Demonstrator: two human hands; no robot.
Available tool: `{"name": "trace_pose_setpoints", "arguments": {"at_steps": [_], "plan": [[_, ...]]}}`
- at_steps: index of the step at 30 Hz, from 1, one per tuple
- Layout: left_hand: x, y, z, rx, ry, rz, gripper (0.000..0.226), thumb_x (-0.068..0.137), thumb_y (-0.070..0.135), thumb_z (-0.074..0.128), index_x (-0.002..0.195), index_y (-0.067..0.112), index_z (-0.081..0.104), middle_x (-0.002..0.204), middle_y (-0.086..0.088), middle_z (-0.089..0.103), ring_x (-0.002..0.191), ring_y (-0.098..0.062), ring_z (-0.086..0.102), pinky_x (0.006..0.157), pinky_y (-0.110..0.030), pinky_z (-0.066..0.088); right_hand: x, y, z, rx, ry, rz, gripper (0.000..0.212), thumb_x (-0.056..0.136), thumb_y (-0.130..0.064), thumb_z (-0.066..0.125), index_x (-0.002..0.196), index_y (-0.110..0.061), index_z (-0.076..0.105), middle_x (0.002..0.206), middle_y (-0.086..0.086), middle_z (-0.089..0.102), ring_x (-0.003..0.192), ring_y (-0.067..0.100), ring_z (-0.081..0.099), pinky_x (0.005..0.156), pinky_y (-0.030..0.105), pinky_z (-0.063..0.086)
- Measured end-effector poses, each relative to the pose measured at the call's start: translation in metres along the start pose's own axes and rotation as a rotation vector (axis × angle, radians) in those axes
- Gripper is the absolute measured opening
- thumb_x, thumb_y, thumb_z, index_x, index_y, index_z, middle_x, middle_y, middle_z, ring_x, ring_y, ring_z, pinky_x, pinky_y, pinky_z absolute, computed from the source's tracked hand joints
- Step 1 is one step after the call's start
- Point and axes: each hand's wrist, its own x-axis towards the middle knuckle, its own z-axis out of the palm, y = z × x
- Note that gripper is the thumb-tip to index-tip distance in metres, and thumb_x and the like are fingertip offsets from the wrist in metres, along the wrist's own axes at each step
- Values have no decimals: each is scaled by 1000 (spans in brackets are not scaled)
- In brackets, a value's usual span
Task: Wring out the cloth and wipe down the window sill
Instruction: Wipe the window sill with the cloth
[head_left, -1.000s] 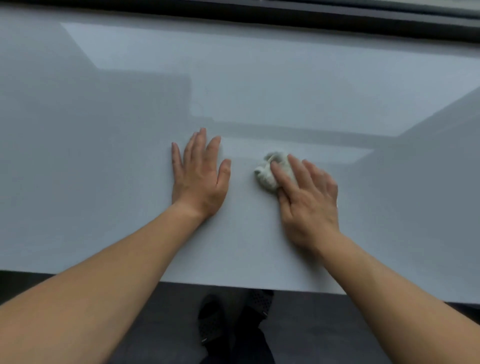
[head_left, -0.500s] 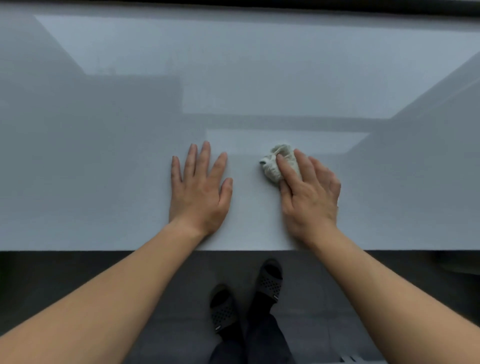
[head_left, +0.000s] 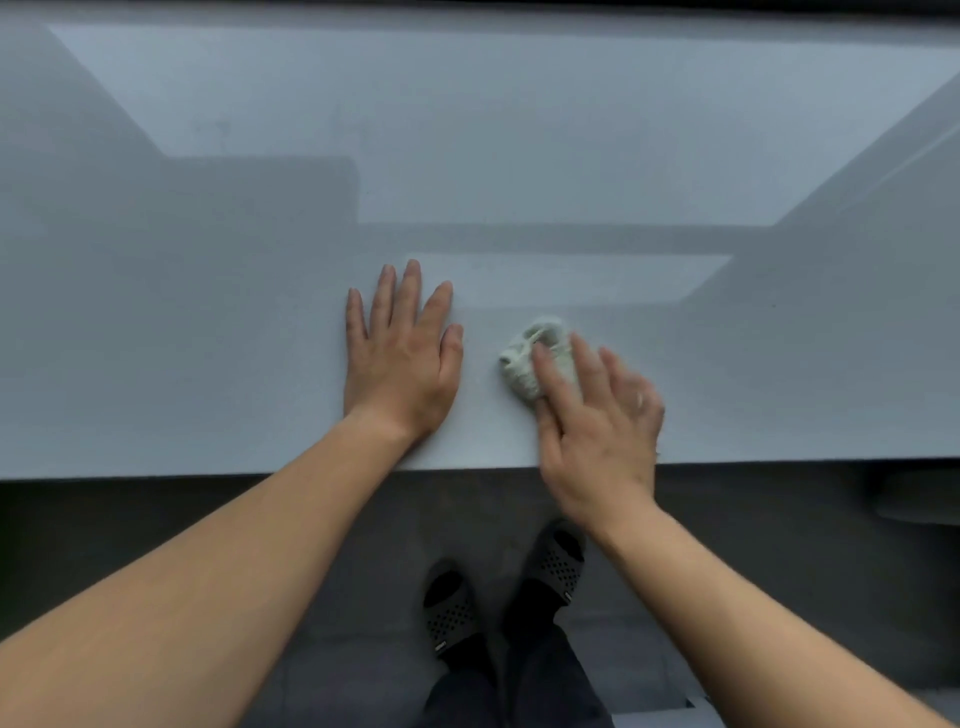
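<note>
1. Here, the left hand (head_left: 402, 364) lies palm-down on the wide, pale grey, matt window sill (head_left: 208, 364), close to its front edge. Its fingers (head_left: 411, 296) are straight, slightly spread, and hold nothing.
2. The right hand (head_left: 602, 421) sits just beside it, to the right, with the wrist hanging over the sill's front edge. Its outer side is motion-blurred.
3. The right fingers (head_left: 582, 358) are stretched out and laid flat over a small, crumpled, off-white cloth (head_left: 524, 358), pressing it onto the sill. They are not curled round it, and the thumb lies along the cloth's near side.
4. The cloth is bunched into a lump on the sill between the two hands. Its left and far parts show beyond the fingertips, and it does not touch the left thumb.
5. Soft shadow bands and a lighter patch cross the sill.
6. Below the sill edge is a dark grey floor (head_left: 208, 519) with a pair of black perforated slip-on sandals (head_left: 449, 610) and dark trouser legs (head_left: 550, 675).
</note>
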Motion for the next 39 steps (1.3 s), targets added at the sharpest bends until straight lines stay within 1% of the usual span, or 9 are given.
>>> {"name": "trace_pose_setpoints", "arguments": {"at_steps": [5,11,17,19,23,25,30,36,39], "plan": [[0,-1,0,4,-3,7,61,96,46,18,153,27,26,165,-3,8,152,-21,-2,120,-49,-8,-9,46,-9,-44,-78,-341,52,95,-44,44,147,-42,38,155,-1,38,138,29,35,109,46,23],[3,20,0,17,41,-14,60,95,44,26,151,21,31,163,-13,13,152,-27,1,120,-52,-10,17,87,-19,32,16,221,51,94,-44,43,145,-40,43,155,3,37,137,32,33,108,51,22],[50,85,7,-93,17,10,61,95,44,27,152,23,28,165,-10,9,152,-25,-1,119,-52,-11,3,106,-23,-3,-36,-196,49,95,-41,44,144,-37,48,152,1,42,134,32,38,104,50,29],[67,92,11,-74,-6,-43,58,98,43,28,154,25,24,165,-8,4,152,-24,-5,120,-51,-11,27,132,-29,-23,-43,-123,48,95,-39,46,143,-37,48,152,3,42,133,34,40,105,49,29],[74,94,20,18,3,-106,60,99,43,24,155,25,18,166,-8,1,151,-23,-8,120,-49,-10,84,138,-28,31,-21,293,51,99,-40,42,149,-43,34,159,-2,27,141,28,24,112,48,15],[73,94,22,12,13,-103,61,97,44,24,155,25,19,166,-7,3,152,-22,-7,121,-49,-8,84,118,-22,-5,-36,223,53,98,-42,39,150,-42,30,161,-2,23,143,27,22,112,50,14],[73,95,20,25,7,-113,63,96,45,23,155,26,18,166,-5,2,152,-20,-7,121,-48,-9,82,128,-22,-35,-139,-241,53,95,-41,43,148,-43,36,159,-3,32,143,28,28,111,46,17],[71,99,20,-4,25,-124,63,94,46,23,154,28,23,166,-3,3,152,-18,-6,121,-45,-8,149,142,-22,10,-82,186,49,101,-40,32,150,-45,27,162,-5,21,147,24,16,114,47,10],[72,99,20,-1,29,-116,62,93,47,23,153,32,24,166,-2,4,152,-18,-6,121,-45,-8,130,119,-19,-8,-107,-53,52,98,-41,34,150,-40,32,161,-1,25,146,28,22,113,50,14]]}}
